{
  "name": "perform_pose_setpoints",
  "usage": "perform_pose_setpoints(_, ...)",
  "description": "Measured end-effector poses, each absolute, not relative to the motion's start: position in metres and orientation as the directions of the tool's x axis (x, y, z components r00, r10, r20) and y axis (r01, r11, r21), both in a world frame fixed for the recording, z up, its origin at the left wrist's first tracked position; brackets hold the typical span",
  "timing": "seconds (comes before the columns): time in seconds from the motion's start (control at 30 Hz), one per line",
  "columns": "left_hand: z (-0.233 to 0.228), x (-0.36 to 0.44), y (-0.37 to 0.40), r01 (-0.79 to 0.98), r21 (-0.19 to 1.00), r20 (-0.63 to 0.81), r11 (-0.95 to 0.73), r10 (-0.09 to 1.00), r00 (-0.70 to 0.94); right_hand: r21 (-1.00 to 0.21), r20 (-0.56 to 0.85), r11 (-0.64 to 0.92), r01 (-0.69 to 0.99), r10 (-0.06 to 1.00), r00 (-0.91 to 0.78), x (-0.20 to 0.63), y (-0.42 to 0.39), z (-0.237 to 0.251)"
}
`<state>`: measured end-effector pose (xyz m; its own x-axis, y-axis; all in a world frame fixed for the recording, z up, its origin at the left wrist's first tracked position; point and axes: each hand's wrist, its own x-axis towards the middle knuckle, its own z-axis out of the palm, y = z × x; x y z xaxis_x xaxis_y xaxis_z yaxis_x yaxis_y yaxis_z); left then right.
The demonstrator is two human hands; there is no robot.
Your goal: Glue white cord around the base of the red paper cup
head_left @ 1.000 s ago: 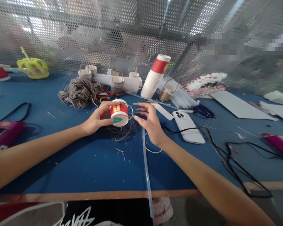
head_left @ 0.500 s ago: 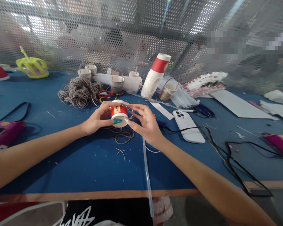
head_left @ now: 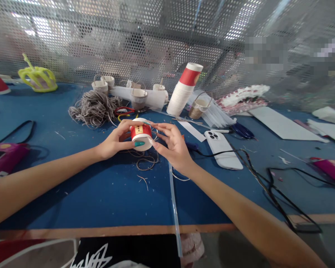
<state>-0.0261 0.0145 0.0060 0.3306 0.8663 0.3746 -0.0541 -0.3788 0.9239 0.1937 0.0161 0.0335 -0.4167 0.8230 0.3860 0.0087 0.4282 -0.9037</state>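
Between my two hands is a short red and white paper cup [head_left: 141,131], held tilted above the blue table. My left hand [head_left: 117,138] grips its left side, with the thumb near the lower white end. On the other side, my right hand [head_left: 171,145] has its fingers at the top edge and its thumb at the bottom right of the cup. Below the cup, loops of thin grey cord [head_left: 146,163] lie on the table. A clear glue stick [head_left: 173,204] runs from under my right hand past the table's front edge.
A bundle of grey cord [head_left: 93,108], several small cord-wrapped buckets [head_left: 139,98] and a leaning stack of paper cups [head_left: 181,95] stand at the back. To the right lie a white phone [head_left: 223,150] and a black cable [head_left: 270,186]. A purple glue gun [head_left: 8,156] is far left.
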Motion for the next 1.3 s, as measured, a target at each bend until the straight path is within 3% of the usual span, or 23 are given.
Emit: perform_pose_setpoints(1.3, 0.0048, -0.0273, 0.0134, 0.074, 0.904, 0.379, -0.421, 0.869, 0.317, -0.893, 0.4, 0.449, 0.035, 0.827, -0.396, 0.1887, 0.0118, 0.0284)
